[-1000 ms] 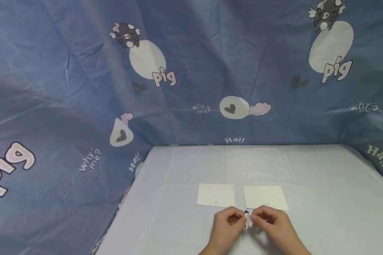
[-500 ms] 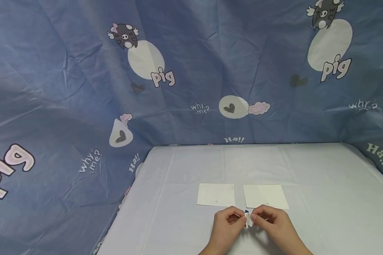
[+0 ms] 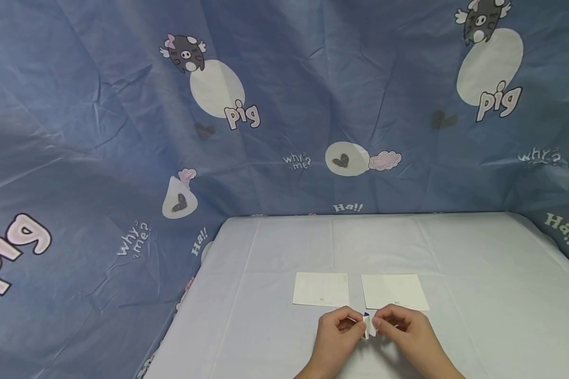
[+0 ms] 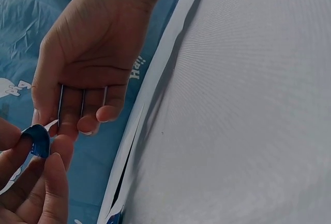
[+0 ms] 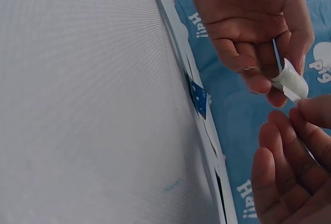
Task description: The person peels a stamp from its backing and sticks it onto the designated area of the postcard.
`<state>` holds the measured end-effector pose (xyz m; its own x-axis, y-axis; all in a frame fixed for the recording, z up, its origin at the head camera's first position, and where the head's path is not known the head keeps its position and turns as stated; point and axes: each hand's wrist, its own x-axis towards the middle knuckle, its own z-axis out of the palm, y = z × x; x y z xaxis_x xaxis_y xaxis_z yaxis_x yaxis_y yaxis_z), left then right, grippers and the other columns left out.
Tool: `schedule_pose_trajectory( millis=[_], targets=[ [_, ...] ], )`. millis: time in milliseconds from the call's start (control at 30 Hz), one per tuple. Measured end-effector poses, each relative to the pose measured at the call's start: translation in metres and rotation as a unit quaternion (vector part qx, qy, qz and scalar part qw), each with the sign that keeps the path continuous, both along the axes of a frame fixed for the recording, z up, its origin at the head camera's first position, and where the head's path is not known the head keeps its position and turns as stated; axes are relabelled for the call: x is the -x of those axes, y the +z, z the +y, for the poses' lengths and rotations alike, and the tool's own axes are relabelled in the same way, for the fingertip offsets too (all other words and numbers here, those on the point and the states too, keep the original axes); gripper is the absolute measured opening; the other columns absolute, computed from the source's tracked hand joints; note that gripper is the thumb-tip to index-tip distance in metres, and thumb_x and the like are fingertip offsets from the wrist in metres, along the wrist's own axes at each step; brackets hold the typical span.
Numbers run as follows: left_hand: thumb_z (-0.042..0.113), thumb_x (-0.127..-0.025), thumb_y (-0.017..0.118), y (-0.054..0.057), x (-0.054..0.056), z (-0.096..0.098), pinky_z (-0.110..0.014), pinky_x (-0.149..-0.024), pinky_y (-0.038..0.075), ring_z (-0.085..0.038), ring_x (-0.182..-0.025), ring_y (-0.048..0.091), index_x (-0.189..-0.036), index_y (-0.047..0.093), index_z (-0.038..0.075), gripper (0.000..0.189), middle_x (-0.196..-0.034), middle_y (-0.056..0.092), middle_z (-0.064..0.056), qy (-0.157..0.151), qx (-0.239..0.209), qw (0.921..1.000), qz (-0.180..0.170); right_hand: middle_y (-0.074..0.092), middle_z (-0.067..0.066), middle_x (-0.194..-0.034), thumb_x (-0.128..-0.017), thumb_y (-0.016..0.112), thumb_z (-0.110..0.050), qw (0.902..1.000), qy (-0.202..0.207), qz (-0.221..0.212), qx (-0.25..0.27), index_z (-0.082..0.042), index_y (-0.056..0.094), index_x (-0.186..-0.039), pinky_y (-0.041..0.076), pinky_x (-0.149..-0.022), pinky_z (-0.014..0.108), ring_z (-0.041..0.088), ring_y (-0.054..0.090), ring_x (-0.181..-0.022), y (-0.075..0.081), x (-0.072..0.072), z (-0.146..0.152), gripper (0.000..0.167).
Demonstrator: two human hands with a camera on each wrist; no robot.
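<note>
With the left hand [image 3: 336,332] and right hand [image 3: 404,331] each pinching one side of the small blue-and-white piece [image 3: 366,327], we should apply light, even tension to avoid tearing it.

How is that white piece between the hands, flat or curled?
Curled: in the right wrist view, the white piece bends round like a partly open tube, with one edge sticking out.

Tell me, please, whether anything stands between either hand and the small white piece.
Nothing visible does: the left hand and the right hand both pinch the small white piece; the left card and the right card lie beyond them.
</note>
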<state>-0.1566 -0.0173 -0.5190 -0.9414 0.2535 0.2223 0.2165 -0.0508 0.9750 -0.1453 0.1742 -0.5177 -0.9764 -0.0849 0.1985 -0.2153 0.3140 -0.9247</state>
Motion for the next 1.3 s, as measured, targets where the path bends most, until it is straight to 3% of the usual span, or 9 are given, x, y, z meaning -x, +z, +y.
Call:
schedule_pose_trajectory(
  millis=[400,900,1300],
  targets=[
    [-0.003,-0.085,0.07,0.0001,0.0004,0.0002,-0.017,-0.058,0.051,-0.003,-0.062,0.062,-0.086,0.072,0.003,0.007,-0.076,0.068,0.003,-0.003,-0.005,1.0,-0.007,0.069,-0.007,-0.076,-0.091,0.076,-0.02,0.9995,-0.006,0.028,-0.011,-0.023,0.072,-0.086,0.053,-0.06,0.028,0.015,0.064,-0.068,0.0001,-0.0006,-0.0002,0.007],
    [-0.003,-0.086,0.069,0.0024,-0.0009,-0.0001,-0.018,-0.06,0.052,-0.005,-0.063,0.064,-0.086,0.071,0.003,0.007,-0.077,0.07,-0.001,-0.009,-0.009,0.9997,-0.018,0.068,-0.009,-0.075,-0.09,0.077,-0.025,0.9994,-0.019,0.009,-0.026,-0.024,0.072,-0.085,0.053,-0.061,0.027,0.014,0.064,-0.068,0.0048,-0.0015,-0.0024,0.007],
    [-0.002,-0.086,0.069,0.0028,-0.0009,-0.0005,-0.019,-0.06,0.052,-0.006,-0.063,0.064,-0.086,0.071,0.004,0.006,-0.078,0.07,0.0,-0.009,-0.008,0.9998,-0.018,0.068,-0.009,-0.075,-0.09,0.077,-0.023,0.9985,-0.029,0.028,-0.038,-0.026,0.072,-0.085,0.053,-0.061,0.027,0.013,0.064,-0.068,-0.001,0.0005,-0.0015,0.008]
  ],
)
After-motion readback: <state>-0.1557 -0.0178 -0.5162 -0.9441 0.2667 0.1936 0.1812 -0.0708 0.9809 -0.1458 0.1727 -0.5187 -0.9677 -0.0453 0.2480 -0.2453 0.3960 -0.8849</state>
